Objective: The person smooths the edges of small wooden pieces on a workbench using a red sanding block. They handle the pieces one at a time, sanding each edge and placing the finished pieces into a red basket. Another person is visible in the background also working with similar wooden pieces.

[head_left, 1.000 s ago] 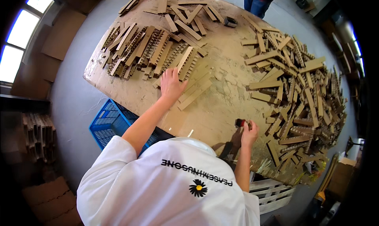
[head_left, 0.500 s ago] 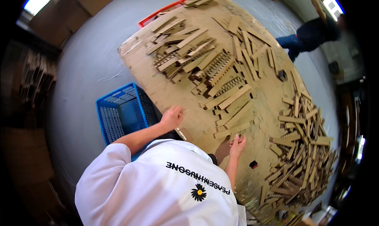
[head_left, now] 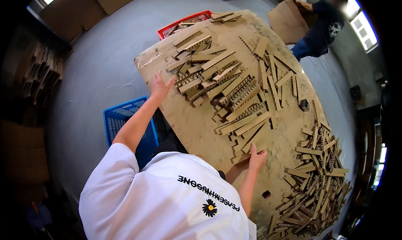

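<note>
Two bare hands stand well apart in the head view, the only one I have from my remote seat. The left hand (head_left: 160, 86) is at the near left edge of the tabletop (head_left: 197, 133), close to its left corner, fingers spread and nothing clamped between them; whether a fingertip touches the nearest strip I cannot tell. The right hand (head_left: 257, 157) is at the near end of a long row of cardboard strips (head_left: 235, 86), partly curled at the end strip (head_left: 241, 157); I cannot tell whether it grips that piece or only rests against it.

The row runs from there toward the far left edge of the tabletop, its strips roughly side by side, some overlapping. Looser strips (head_left: 272, 78) lie toward the far right edge, and a jumbled heap of strips (head_left: 322, 198) covers the right end. A small black and red block (head_left: 266, 194) sits between heap and right hand. Below the near left edge stands a blue crate (head_left: 125, 105).

I judge the step in hand to be handling the row from both ends. To my mind the next move calls for even, gentle pressure from both hands, since overlapping strips could slide out sideways
</note>
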Available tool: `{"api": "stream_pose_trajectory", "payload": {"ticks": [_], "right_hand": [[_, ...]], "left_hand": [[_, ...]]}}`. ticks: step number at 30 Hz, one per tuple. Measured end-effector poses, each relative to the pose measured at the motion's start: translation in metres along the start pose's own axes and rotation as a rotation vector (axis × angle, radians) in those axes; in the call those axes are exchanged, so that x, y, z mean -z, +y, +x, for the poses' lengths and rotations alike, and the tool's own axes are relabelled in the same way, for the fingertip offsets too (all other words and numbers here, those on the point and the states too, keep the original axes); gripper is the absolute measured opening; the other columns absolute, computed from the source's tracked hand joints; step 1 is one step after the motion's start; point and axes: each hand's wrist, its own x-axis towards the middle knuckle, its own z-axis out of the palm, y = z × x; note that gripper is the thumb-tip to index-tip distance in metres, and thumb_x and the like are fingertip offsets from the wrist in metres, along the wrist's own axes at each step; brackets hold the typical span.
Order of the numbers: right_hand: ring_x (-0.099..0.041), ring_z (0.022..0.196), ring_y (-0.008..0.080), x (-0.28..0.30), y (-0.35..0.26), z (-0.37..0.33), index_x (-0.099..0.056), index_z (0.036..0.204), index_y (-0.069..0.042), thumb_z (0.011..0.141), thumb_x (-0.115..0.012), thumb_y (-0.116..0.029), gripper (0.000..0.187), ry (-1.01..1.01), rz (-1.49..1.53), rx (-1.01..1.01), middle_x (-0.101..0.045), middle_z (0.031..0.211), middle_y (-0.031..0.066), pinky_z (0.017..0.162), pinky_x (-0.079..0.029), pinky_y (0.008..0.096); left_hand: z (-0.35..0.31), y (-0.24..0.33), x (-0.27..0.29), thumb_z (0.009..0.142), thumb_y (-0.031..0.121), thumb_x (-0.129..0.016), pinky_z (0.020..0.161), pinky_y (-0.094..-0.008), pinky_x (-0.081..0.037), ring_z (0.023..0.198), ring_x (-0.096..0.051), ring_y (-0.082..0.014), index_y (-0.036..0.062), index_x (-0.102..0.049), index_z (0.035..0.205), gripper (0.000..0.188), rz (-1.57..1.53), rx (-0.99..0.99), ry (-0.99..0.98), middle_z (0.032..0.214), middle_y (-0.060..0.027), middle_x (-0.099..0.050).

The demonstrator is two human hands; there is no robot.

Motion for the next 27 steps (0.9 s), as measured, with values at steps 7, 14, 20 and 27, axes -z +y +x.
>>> {"api": "stream_pose_trajectory", "payload": {"ticks": [7,14,20,27], "right_hand": [[-0.064,0.095,0.0264,-0.067,0.029,0.058,-0.050,0.148,0.000,0.095,-0.077,-0.046,0.075,0.087,0.565,0.017,-0.067,0.124,0.0150,0.082,-0.053,0.0375],[-0.064,0.125,0.0305,-0.062,-0.064,0.006,-0.052,0.145,0.004,0.098,-0.075,-0.041,0.070,-0.131,0.973,-0.388,-0.060,0.146,0.0163,0.100,-0.056,0.0431],[-0.049,0.143,0.0332,-0.064,-0.162,0.009,-0.044,0.155,0.003,0.099,-0.073,-0.043,0.079,-0.119,1.000,-0.388,-0.050,0.157,0.0148,0.116,-0.044,0.0484],[-0.024,0.156,0.0413,-0.093,-0.151,0.038,-0.009,0.167,0.001,0.081,-0.082,-0.067,0.132,-0.143,0.613,-0.337,-0.023,0.170,0.0249,0.126,-0.022,0.0587]], "left_hand": [[0.180,-0.006,-0.044,0.085,0.079,-0.066,0.116,-0.0508,-0.040,0.139,-0.050,-0.0428,-0.0042,-0.038,0.155,0.112,0.080,0.046,-0.025,0.148,-0.0291,-0.052],[0.284,0.033,-0.076,0.083,0.091,-0.053,0.104,-0.0514,-0.051,0.122,-0.064,-0.0418,-0.0073,-0.059,0.135,0.111,0.167,-0.039,-0.595,0.129,-0.0279,-0.066],[0.343,0.032,-0.097,0.077,0.094,-0.058,0.095,-0.0456,-0.056,0.109,-0.071,-0.0405,-0.0071,-0.075,0.113,0.109,0.112,-0.066,-0.902,0.111,-0.0278,-0.074],[0.310,0.071,-0.093,0.067,0.094,-0.067,0.107,-0.0447,-0.050,0.130,-0.060,-0.0426,-0.0087,-0.053,0.144,0.129,0.069,-0.204,-0.989,0.136,-0.0306,-0.063]]}}
